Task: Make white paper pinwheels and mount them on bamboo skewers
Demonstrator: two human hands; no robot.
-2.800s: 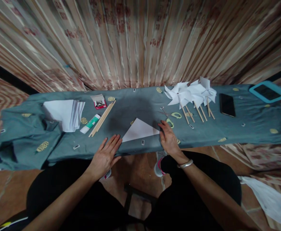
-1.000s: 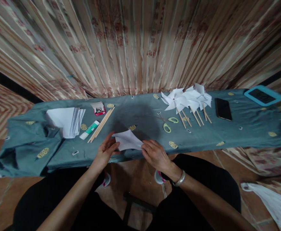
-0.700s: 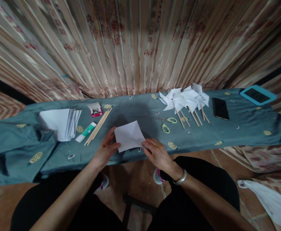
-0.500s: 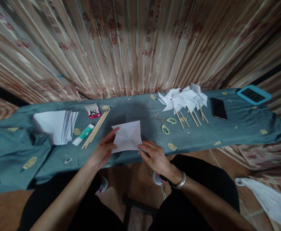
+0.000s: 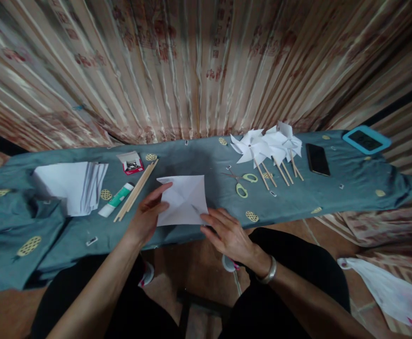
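A square sheet of white paper (image 5: 185, 200) with crossing diagonal creases is held just over the front of the cloth-covered table. My left hand (image 5: 148, 212) grips its left edge, thumb on top near the middle of that side. At the lower right corner my right hand (image 5: 225, 230) pinches the paper between thumb and fingers. Just left of the sheet lie several wooden sticks (image 5: 136, 190) and a green-and-white glue tube (image 5: 116, 199). Scissors with light green handles (image 5: 241, 189) rest to the right of the paper.
Several white paper pinwheels (image 5: 251, 146) on sticks lie at the back right, beside a black phone (image 5: 318, 159) and a blue-framed device (image 5: 366, 140). A stack of white paper (image 5: 72, 186) and a small red box of metal pins (image 5: 132, 165) are on the left.
The paper's left side has shifted slightly left with my left hand, whose thumb now lies further up the sheet. My right hand stays at the lower right corner. The view has turned slightly.
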